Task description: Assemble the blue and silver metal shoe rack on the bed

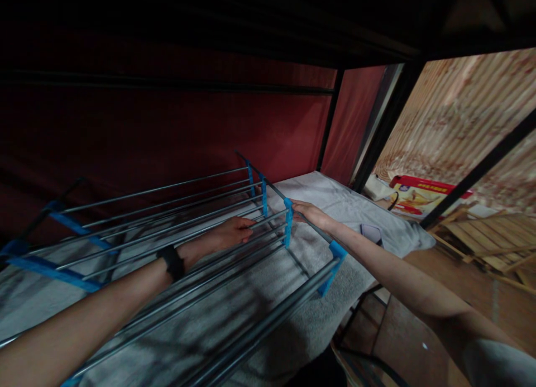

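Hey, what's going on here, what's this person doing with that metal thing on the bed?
A person is handling a rack of grey metal rods with blue plastic joints, which lies on the grey blanket of a lower bunk. The left hand grips one of the rods near the middle, and the right hand holds the end bar beside a blue joint. A red curtain hangs behind. A red box lies off to the right.

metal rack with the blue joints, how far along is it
Done: the metal rack has its rods seated in blue connectors and lies on the grey bedding. In hand: left hand and right hand grip its rods. Left: it isn't upright yet.
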{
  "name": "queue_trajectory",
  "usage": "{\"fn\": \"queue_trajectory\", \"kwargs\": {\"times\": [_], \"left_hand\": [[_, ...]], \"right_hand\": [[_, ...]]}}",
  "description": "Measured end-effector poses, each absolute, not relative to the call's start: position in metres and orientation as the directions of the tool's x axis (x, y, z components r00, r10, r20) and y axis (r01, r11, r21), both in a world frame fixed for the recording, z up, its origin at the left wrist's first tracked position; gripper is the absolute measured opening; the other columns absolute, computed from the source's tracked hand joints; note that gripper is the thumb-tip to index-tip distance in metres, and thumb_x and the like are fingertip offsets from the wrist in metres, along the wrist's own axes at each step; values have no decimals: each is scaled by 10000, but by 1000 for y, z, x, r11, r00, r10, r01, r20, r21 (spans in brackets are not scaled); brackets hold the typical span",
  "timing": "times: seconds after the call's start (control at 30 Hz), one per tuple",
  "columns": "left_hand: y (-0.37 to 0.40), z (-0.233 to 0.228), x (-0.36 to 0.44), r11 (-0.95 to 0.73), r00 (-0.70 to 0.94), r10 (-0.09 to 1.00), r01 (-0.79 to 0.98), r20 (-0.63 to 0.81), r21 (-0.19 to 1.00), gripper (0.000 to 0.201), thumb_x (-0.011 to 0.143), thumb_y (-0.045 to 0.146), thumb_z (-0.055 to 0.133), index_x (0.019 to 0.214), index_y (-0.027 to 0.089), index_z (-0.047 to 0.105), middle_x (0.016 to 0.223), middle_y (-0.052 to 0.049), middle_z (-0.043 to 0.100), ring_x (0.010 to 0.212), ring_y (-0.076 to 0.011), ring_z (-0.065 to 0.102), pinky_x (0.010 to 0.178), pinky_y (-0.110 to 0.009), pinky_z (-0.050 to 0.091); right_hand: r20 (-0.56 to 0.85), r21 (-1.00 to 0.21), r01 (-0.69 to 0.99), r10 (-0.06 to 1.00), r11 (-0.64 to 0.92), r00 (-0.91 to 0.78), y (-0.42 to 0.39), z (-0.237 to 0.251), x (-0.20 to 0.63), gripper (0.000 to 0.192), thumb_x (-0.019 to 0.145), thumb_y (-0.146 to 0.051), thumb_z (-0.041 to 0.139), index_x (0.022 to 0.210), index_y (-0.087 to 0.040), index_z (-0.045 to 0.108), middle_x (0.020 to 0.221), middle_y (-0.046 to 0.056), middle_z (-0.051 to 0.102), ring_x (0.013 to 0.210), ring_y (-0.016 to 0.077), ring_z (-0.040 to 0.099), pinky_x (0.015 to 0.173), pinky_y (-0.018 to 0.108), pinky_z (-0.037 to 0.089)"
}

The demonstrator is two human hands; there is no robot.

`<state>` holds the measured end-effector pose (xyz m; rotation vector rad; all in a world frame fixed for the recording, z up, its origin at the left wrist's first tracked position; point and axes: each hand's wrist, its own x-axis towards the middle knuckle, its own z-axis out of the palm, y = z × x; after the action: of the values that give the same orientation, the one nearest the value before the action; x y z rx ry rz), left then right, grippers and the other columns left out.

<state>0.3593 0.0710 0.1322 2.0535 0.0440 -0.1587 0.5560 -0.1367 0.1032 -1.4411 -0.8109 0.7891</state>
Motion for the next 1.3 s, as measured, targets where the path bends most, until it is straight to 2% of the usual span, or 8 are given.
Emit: {"fn": "queue_trajectory", "kwargs": {"times": [0.37, 0.6, 0.7, 0.8, 0.97, 1.07, 1.2, 1.3], "left_hand": [[78, 127, 363, -513, 991, -68, 64, -115, 856, 351, 828, 491, 552, 833, 159, 664, 632, 6, 539, 581, -132, 453, 533, -238, 347], [77, 126, 363, -569, 989, -55, 80, -135, 819, 350, 840, 489, 512, 767, 162, 612, 598, 17, 512, 559, -123, 448, 522, -229, 355], [73, 129, 362, -572, 989, -75, 64, -130, 818, 358, 841, 493, 527, 901, 162, 648, 695, -5, 602, 637, -151, 535, 557, -232, 403], [71, 139, 359, -619, 996, -52, 28, -76, 785, 421, 840, 511, 550, 1052, 164, 659, 940, -45, 693, 848, -207, 619, 692, -263, 476], [93, 183, 320, -748, 992, 126, 114, -29, 654, 553, 866, 560, 509, 1232, 159, 615, 1213, -70, 670, 1080, -229, 610, 905, -299, 473], [122, 213, 269, -762, 931, 364, 289, 13, 580, 555, 873, 568, 509, 1287, 209, 594, 1318, -45, 622, 1178, -225, 572, 986, -300, 440], [163, 227, 181, -572, 706, 701, 476, 98, 668, 568, 827, 608, 570, 1208, 195, 655, 1192, -49, 690, 1095, -229, 615, 937, -309, 484], [184, 214, 111, -400, 462, 879, 582, 117, 708, 634, 756, 655, 631, 1136, 150, 683, 1075, -46, 724, 993, -225, 630, 890, -311, 506]], "right_hand": [[3, -1000, -3, 853, 5, 523, -135, 105, 549, 395, 891, -356, 564, 1272, -275, 626, 1168, -15, 701, 1129, 195, 617, 1088, 392, 398], [2, -1000, 5, 827, -1, 563, -135, 109, 542, 356, 909, -315, 530, 1243, -273, 644, 1103, -20, 727, 1067, 193, 646, 1058, 404, 433], [0, -1000, 4, 817, -2, 577, -135, 111, 539, 344, 912, -307, 521, 1227, -262, 652, 1088, -10, 732, 1053, 194, 652, 1039, 401, 450], [2, -1000, 2, 826, 1, 564, -136, 113, 540, 330, 905, -313, 533, 1205, -256, 661, 1113, -6, 726, 1074, 199, 645, 1054, 409, 436], [15, -1000, 5, 841, 15, 541, -142, 111, 544, 272, 905, -319, 555, 1122, -240, 699, 1137, 7, 720, 1093, 189, 644, 1062, 350, 440], [-105, -994, -96, 778, -57, 620, -142, 108, 550, 252, 930, -348, 531, 1051, -222, 713, 1073, 33, 738, 996, 176, 690, 991, 316, 509], [-234, -972, -176, 720, -156, 653, -143, 105, 558, 270, 953, -354, 507, 1007, -195, 718, 1065, 77, 739, 955, 164, 710, 926, 253, 550], [-295, -955, -202, 673, -216, 679, -144, 105, 560, 272, 959, -334, 496, 947, -188, 725, 1068, 99, 737, 943, 165, 716, 882, 225, 566]]}}
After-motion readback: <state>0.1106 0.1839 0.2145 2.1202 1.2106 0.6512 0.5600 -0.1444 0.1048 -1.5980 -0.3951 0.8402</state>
